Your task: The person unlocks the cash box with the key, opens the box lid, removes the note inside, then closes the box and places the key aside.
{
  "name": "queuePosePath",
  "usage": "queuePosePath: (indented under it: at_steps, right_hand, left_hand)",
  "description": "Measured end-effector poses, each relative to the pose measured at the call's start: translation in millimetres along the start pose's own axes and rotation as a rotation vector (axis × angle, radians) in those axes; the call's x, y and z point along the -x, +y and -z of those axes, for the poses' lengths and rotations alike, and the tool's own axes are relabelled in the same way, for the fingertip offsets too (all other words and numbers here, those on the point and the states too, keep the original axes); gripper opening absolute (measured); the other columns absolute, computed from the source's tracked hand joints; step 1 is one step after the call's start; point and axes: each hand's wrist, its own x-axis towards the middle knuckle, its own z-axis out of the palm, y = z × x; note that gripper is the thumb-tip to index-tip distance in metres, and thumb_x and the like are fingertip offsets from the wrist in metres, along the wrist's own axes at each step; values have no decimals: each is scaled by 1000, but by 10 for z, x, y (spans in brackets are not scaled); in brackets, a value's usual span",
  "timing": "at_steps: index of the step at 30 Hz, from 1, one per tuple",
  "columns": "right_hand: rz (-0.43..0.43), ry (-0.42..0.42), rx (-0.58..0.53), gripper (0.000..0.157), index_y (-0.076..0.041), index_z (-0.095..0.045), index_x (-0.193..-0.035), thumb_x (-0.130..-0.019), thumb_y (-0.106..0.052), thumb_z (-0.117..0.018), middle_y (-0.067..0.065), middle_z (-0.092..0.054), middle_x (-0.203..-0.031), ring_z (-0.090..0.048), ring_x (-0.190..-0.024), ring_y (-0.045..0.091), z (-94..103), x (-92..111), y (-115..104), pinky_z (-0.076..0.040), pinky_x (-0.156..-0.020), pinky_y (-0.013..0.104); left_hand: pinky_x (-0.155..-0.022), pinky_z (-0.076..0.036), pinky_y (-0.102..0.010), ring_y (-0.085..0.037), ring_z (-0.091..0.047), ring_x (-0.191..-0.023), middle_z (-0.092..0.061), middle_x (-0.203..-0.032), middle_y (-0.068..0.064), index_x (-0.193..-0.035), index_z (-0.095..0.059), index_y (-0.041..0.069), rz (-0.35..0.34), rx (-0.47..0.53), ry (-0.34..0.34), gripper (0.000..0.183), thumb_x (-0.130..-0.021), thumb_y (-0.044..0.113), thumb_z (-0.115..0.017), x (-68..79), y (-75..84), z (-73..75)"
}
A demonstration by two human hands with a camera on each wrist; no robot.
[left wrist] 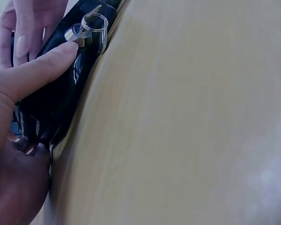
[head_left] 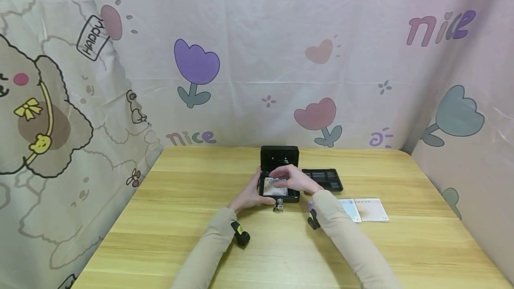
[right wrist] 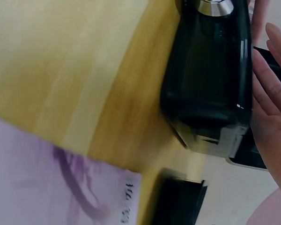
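Note:
A small black cash box (head_left: 295, 197) stands on the table with its lid (head_left: 279, 157) raised at the back. Pale printed notes (head_left: 273, 189) lie inside it. My left hand (head_left: 246, 196) grips the box's left side, fingers along the side and thumb across the front. In the left wrist view, that thumb touches the silver lock (left wrist: 79, 35), from which a key ring (left wrist: 103, 28) hangs. My right hand (head_left: 296, 178) reaches over the box from the right, its extended fingers down at the notes. From the right wrist, the box's front (right wrist: 208, 70) shows beside my right fingers.
A black compartment tray (head_left: 332, 182) lies right of the box. In front of it are printed paper notes (head_left: 371, 210), in bluish and pale colours, partly behind my right sleeve. A patterned cloth (head_left: 257, 101) hangs along the table's back edge.

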Motion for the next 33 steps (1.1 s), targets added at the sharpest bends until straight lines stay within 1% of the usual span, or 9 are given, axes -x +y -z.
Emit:
queuePosePath:
  at_steps: [4, 8, 12, 18, 24, 26, 29, 33]
  right_hand:
    - [-25, 0, 0, 36, 4, -65, -125, -92, -9, -71, 23, -68, -127, -66, -118, 36, -36, -28, 41, -55, -101, 49]
    - [-40, 9, -2, 36, 6, -65, -125, -92, -8, -71, 23, -69, -126, -66, -118, 36, -70, -25, 94, -55, -101, 49]
    - [-34, 31, -3, 36, 7, -65, -123, -91, -5, -72, 24, -69, -125, -66, -118, 36, -95, -18, 123, -54, -102, 49]
    - [-56, 43, 27, 35, 3, -67, -123, -90, -7, -73, 20, -69, -126, -67, -117, 33, -120, -24, 147, -55, -102, 46]
    - [-95, 37, 59, 37, 0, -67, -126, -90, -9, -73, 18, -67, -131, -64, -122, 33, -142, -19, 126, -52, -105, 50]
    - [-89, 32, 76, 38, 0, -67, -126, -90, -8, -73, 18, -67, -131, -65, -120, 33, -142, -20, 115, -53, -104, 50]
    - [-82, 30, 103, 37, 0, -67, -125, -89, -8, -74, 17, -69, -127, -67, -112, 29, -139, -25, 102, -56, -99, 46]
    - [-79, 28, 124, 37, -2, -68, -124, -88, -7, -74, 15, -71, -121, -66, -102, 21, -138, -33, 93, -57, -90, 37]
  left_hand:
    - [-127, -15, -57, -39, -11, -156, 0, -169, -24, -160, 4, 0, 20, -1, 1, 130, -74, 24, -90, 11, 4, -11]
    - [-127, -14, -57, -39, -11, -156, 0, -169, -24, -160, 4, -1, 7, 6, 2, 129, -74, 22, -90, 5, 7, -24]
    - [-127, -14, -56, -39, -11, -156, 0, -169, -25, -160, 5, -2, -3, 16, 0, 129, -75, 20, -89, -1, 11, -25]
    - [-127, -14, -58, -41, -10, -156, 0, -168, -26, -160, 5, -1, -7, 17, -2, 128, -76, 21, -89, -8, -5, -18]
    - [-126, -15, -60, -43, -11, -156, 0, -168, -27, -160, 5, -1, -14, 16, 0, 127, -76, 19, -88, -10, -10, -12]
    - [-126, -15, -60, -42, -12, -156, -1, -168, -27, -160, 5, -1, -18, 19, 1, 127, -76, 18, -88, -10, -15, -10]
    - [-126, -16, -59, -42, -13, -155, -3, -168, -27, -160, 4, -1, -25, 20, 2, 127, -75, 18, -89, -7, -17, -7]
    - [-126, -17, -60, -43, -14, -155, -4, -167, -28, -160, 4, -1, -23, 14, 3, 128, -75, 19, -89, -1, -12, -5]
